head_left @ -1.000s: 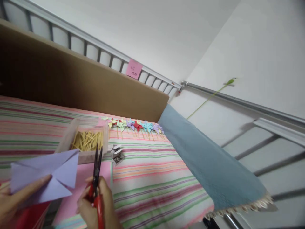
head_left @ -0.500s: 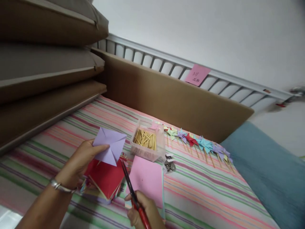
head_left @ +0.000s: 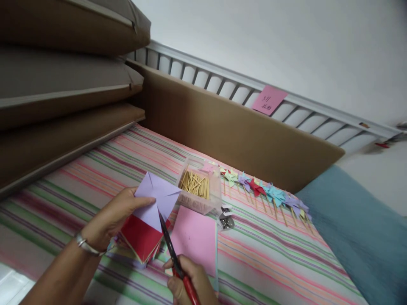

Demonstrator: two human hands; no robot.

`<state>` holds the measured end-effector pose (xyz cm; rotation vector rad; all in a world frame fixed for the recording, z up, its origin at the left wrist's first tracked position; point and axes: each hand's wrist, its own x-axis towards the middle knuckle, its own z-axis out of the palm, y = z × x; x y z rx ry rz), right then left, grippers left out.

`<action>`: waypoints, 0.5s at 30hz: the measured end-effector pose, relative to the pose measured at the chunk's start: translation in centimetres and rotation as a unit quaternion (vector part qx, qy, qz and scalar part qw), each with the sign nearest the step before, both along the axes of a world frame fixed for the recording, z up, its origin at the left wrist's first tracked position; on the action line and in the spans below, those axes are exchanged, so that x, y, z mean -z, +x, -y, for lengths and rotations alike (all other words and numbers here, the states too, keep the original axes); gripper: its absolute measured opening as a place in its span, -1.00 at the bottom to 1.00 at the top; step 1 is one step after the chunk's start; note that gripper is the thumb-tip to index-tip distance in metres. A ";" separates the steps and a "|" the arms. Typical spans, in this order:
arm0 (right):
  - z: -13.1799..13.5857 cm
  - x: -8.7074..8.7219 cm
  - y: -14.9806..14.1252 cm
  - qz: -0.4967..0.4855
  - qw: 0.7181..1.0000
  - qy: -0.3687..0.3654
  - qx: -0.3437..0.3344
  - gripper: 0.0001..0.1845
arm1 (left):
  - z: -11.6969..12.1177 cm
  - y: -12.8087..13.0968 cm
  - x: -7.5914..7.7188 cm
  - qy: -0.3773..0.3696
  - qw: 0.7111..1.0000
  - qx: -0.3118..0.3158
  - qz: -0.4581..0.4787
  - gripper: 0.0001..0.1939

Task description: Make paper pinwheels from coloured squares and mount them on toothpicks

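Between the thumb and fingers of my left hand (head_left: 122, 212) is a square of purple paper (head_left: 154, 195), held up with slits running in from its corners. My right hand (head_left: 193, 279) grips red-handled scissors (head_left: 187, 286), their dark blades pointing up and away from me. The blade tips lie at the lower edge of the purple paper, along a slit. Below the paper is a stack of coloured squares with a red sheet (head_left: 140, 237) on top. Right of the stack lies a pile of larger sheets, pink paper (head_left: 193, 241) uppermost.
A clear plastic box (head_left: 199, 205) of short wooden sticks stands behind the papers. Beside it is a small bag of metal pieces (head_left: 226, 220). Several paper pinwheels (head_left: 254, 186) on sticks lie in a row at right. Stacked cushions (head_left: 70, 80) rise at left; a brown board (head_left: 222, 123) stands behind.
My left hand has moved the purple paper to the right, bringing its lower edge to the scissor tips. The scissors stay in my right hand, nearly in place.
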<state>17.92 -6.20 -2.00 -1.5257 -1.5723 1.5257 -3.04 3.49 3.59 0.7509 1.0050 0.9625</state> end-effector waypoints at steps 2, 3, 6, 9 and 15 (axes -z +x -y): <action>0.0 -0.1 0.0 0.001 1.000 0.015 0.002 -0.44 | 0.1 0.2 0.1 -0.007 1.000 0.005 0.005 -0.81; 0.0 -0.1 0.0 -0.003 1.000 0.022 0.001 -0.42 | 0.2 0.3 0.1 -0.008 1.000 0.006 0.004 -0.81; 0.1 -0.1 0.0 -0.001 0.999 0.036 0.010 -0.36 | 0.4 0.7 -0.1 -0.011 1.000 0.011 -0.001 -0.80; 0.1 -0.1 -0.1 0.006 0.999 0.042 0.016 -0.35 | 0.5 1.0 -0.1 -0.010 1.000 0.023 0.001 -0.79; -0.1 -0.5 -0.3 -0.009 0.999 0.020 0.027 -0.33 | 0.5 1.3 0.3 -0.005 0.999 0.036 0.005 -0.75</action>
